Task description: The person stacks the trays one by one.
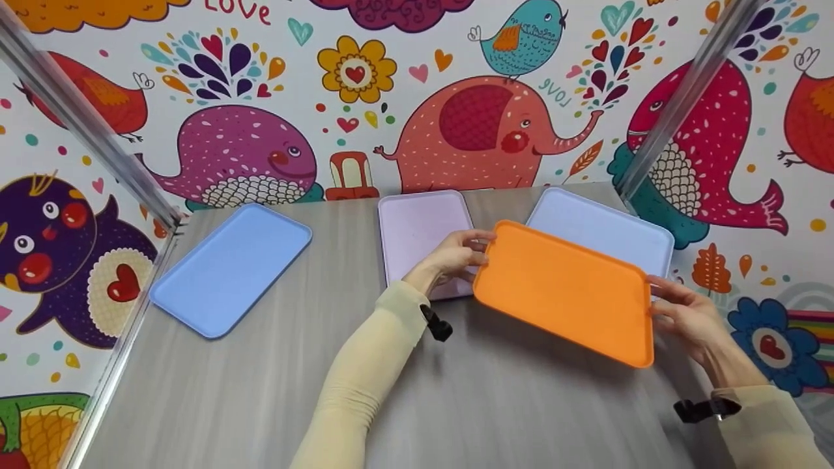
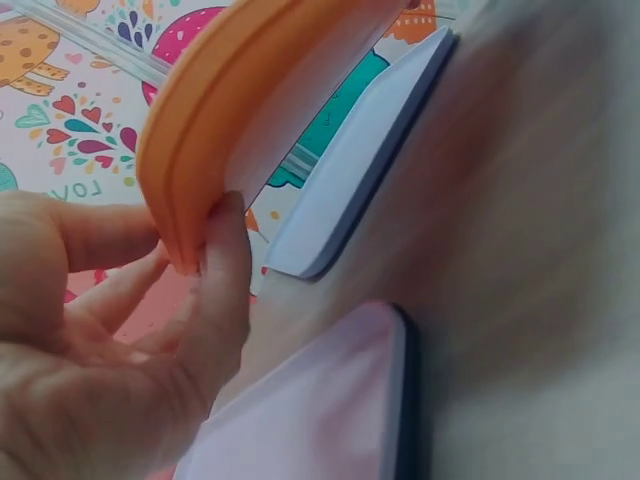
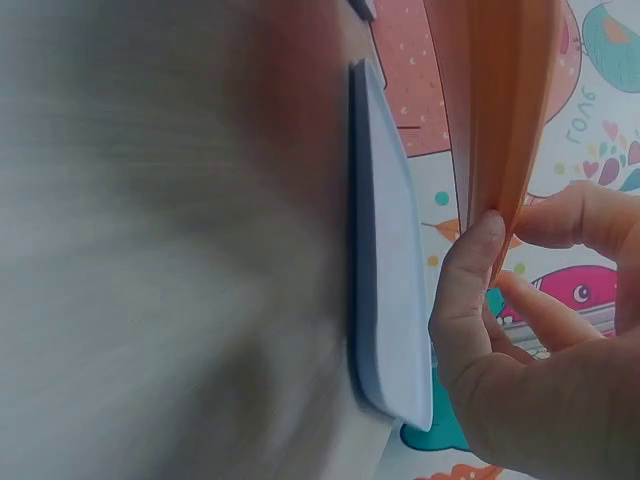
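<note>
Both hands hold an orange tray [image 1: 567, 293] above the table, one at each short end. My left hand [image 1: 451, 257] pinches its left rim, with the thumb on one face and fingers on the other, as the left wrist view shows. At the opposite end my right hand [image 1: 694, 319] pinches the rim the same way; in the right wrist view the fingers [image 3: 465, 290] grip its edge. Behind the orange tray lies a pale blue tray [image 1: 603, 225], partly hidden by it. A lilac tray [image 1: 423, 225] lies under the left hand, partly covered by it.
A blue tray [image 1: 231, 270] lies angled at the table's left side. The grey wood-grain table [image 1: 273, 391] is bounded by patterned walls [image 1: 352, 143] at the back and sides. Metal strips [image 1: 684, 104] run along the wall corners.
</note>
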The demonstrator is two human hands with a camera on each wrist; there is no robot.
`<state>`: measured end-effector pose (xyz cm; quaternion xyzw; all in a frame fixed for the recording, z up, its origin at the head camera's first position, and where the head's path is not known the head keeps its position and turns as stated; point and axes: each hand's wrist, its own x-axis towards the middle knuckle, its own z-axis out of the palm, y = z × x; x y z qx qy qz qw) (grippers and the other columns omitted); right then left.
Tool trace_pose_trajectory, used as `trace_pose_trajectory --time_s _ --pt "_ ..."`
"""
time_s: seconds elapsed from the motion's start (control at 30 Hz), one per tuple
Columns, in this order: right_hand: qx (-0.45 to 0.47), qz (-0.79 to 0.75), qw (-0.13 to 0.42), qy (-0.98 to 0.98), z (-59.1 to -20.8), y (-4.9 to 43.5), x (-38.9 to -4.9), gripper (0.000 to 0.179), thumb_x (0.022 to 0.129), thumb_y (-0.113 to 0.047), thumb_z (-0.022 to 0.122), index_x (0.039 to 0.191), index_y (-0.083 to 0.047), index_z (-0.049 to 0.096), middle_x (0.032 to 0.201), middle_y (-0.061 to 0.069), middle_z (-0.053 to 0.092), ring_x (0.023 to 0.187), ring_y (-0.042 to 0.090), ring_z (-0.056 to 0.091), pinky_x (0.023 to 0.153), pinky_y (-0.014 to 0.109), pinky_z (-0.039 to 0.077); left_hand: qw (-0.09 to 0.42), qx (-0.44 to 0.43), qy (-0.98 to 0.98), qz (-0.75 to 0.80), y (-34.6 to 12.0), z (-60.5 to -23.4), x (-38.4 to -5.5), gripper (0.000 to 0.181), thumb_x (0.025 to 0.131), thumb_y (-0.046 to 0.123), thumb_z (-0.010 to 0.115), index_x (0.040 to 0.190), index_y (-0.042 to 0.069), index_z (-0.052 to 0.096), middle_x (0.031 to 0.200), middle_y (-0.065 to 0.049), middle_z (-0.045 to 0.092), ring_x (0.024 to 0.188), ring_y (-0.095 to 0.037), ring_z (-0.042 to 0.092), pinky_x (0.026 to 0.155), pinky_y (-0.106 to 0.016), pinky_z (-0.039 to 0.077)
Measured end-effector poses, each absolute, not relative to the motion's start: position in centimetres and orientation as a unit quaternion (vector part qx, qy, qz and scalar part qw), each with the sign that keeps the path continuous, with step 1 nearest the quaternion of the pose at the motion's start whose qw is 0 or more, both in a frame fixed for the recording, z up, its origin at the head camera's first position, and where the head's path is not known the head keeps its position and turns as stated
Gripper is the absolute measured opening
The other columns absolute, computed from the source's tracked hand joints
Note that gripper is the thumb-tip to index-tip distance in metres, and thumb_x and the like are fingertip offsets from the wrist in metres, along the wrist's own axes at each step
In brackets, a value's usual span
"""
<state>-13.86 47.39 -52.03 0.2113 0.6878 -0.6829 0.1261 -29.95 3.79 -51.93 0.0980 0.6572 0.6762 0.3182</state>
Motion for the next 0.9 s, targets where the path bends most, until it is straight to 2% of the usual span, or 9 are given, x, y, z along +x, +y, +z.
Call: trace_pose_trajectory --time_s 0.2,0.33,0.43,0.53,0.63,0.73,0.9 --pt "0.206 -0.702 0.123 0.671 -51.3 46.9 -14.8 0.086 0.102 -0.012 0.083 0.174 -0.033 0.042 0.126 -0.027 0.066 0.109 0.0 0.072 0.092 0.022 0.067 0.298 0.082 0.661 0.684 3.3 -51.4 -30.0 0.057 0.099 -0.004 0.067 0.153 0.015 0.069 0.14 -0.016 0.07 0.1 -0.022 0.074 0.067 -0.036 0.07" --pt "0.195 -0.732 0.103 0.645 -51.1 46.3 -15.0 0.073 0.105 -0.013 0.08 0.169 -0.032 0.052 0.125 -0.027 0.074 0.109 0.002 0.074 0.092 0.021 0.067 0.284 0.066 0.656 0.696 2.9 -51.5 -30.0 0.059 0.098 -0.006 0.066 0.153 0.015 0.069 0.146 -0.018 0.069 0.098 -0.022 0.074 0.065 -0.035 0.069" --pt "0.184 -0.753 0.08 0.627 -50.9 45.7 -15.1 0.055 0.107 -0.016 0.077 0.159 -0.031 0.065 0.122 -0.025 0.079 0.108 0.003 0.076 0.092 0.022 0.067 0.271 0.059 0.653 0.705 2.6 -51.5 -30.1 0.062 0.098 -0.008 0.066 0.155 0.015 0.068 0.149 -0.018 0.069 0.097 -0.02 0.072 0.065 -0.034 0.068" --pt "0.179 -0.775 0.052 0.604 -50.6 44.8 -15.1 0.035 0.108 -0.017 0.076 0.14 -0.032 0.078 0.118 -0.02 0.081 0.105 0.006 0.077 0.091 0.023 0.068 0.25 0.051 0.644 0.721 2.6 -51.4 -30.0 0.065 0.096 -0.009 0.065 0.157 0.013 0.066 0.151 -0.019 0.068 0.098 -0.02 0.072 0.065 -0.033 0.069" --pt "0.195 -0.795 0.02 0.575 -50.3 43.5 -15.2 0.029 0.108 -0.016 0.076 0.13 -0.034 0.081 0.119 -0.02 0.077 0.106 0.006 0.074 0.089 0.022 0.068 0.229 0.036 0.634 0.738 2.6 -51.3 -29.9 0.066 0.096 -0.01 0.064 0.158 0.013 0.065 0.15 -0.02 0.068 0.095 -0.02 0.072 0.063 -0.032 0.068" --pt "0.236 -0.805 -0.038 0.544 -50.0 41.5 -15.4 0.037 0.106 -0.014 0.078 0.136 -0.035 0.072 0.126 -0.015 0.068 0.113 0.007 0.068 0.086 0.021 0.068 0.209 0.019 0.628 0.749 2.9 -51.5 -29.7 0.066 0.096 -0.009 0.064 0.158 0.014 0.066 0.148 -0.018 0.069 0.091 -0.02 0.072 0.06 -0.029 0.066" --pt "0.285 -0.788 -0.171 0.518 -50.5 37.2 -16.2 0.065 0.098 -0.001 0.083 0.147 -0.031 0.052 0.141 -0.007 0.054 0.126 0.013 0.056 0.08 0.016 0.066 0.176 -0.01 0.626 0.759 3.7 -51.7 -29.2 0.064 0.097 -0.009 0.065 0.157 0.016 0.067 0.146 -0.017 0.07 0.09 -0.021 0.074 0.057 -0.028 0.064"
